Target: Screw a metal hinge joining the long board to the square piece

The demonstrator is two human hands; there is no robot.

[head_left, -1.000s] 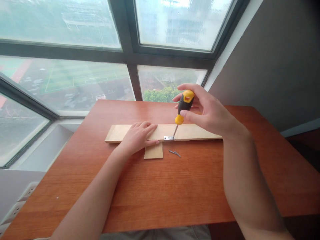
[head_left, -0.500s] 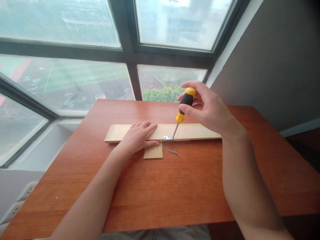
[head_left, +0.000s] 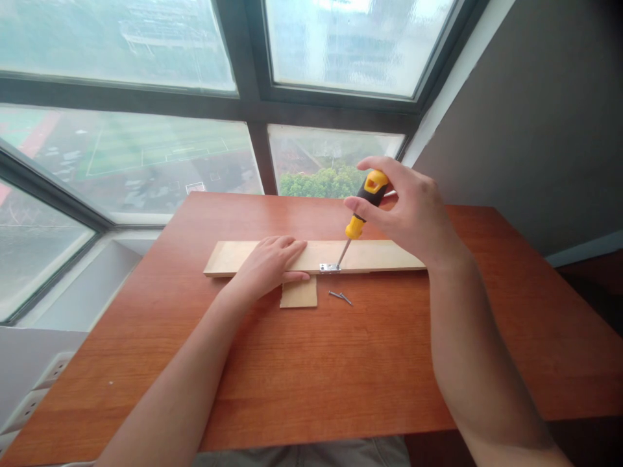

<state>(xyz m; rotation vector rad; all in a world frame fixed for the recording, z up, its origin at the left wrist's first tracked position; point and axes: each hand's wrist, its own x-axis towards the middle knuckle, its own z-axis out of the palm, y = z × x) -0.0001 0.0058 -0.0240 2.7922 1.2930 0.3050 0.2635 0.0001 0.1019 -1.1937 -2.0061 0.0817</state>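
Observation:
My right hand (head_left: 409, 211) is closed round the black and yellow handle of a screwdriver (head_left: 363, 206). Its shaft slants down and left, and the tip rests on a small metal bracket (head_left: 329, 267) at the near edge of a long pale wooden board (head_left: 379, 255). My left hand (head_left: 267, 263) lies flat on that board, fingers stretched out to the right, pressing it down. A small wooden block (head_left: 298, 293) sits under the board's near edge, just below the bracket. Two loose screws (head_left: 339, 298) lie on the table to the right of the block.
The board lies on a reddish-brown wooden table (head_left: 311, 370) set against a large window (head_left: 146, 130). A grey wall (head_left: 535, 117) stands to the right. The table's near edge runs just above my lap.
My right hand has shifted slightly up and to the right and the screwdriver handle has tilted further right, with the tip staying on the bracket. My left hand has not moved.

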